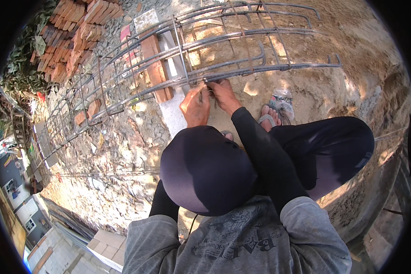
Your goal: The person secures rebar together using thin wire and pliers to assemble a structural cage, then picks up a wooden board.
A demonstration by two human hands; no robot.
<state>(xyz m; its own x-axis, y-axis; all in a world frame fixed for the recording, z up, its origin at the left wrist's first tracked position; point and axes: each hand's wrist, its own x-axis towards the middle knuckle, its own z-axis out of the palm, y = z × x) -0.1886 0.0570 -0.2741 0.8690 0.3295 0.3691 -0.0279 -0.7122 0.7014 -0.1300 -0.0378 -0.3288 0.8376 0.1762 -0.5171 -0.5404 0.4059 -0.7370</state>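
Note:
A long cage of steel reinforcing bars (201, 42) runs across the far side, its long bars joined by thinner square stirrups. Close beneath its nearest long bar (287, 67), my two hands meet with the fingers bent. My left hand (195, 107) is closed, fingertips pinched together just under the bar. My right hand (224, 94) is closed too, its thumb and fingers pressed together at the bar beside the left. Whatever lies between the fingertips is small and mostly hidden, so I cannot tell what it is.
Reddish wooden blocks (165, 94) and a pale board (173, 119) lie under the cage. Stacked bricks (71, 32) rise at the far left. My raised knee (205, 171) is close in front; a clear plastic bag (284, 104) sits by my sandalled foot (269, 118). Rubble covers the left ground.

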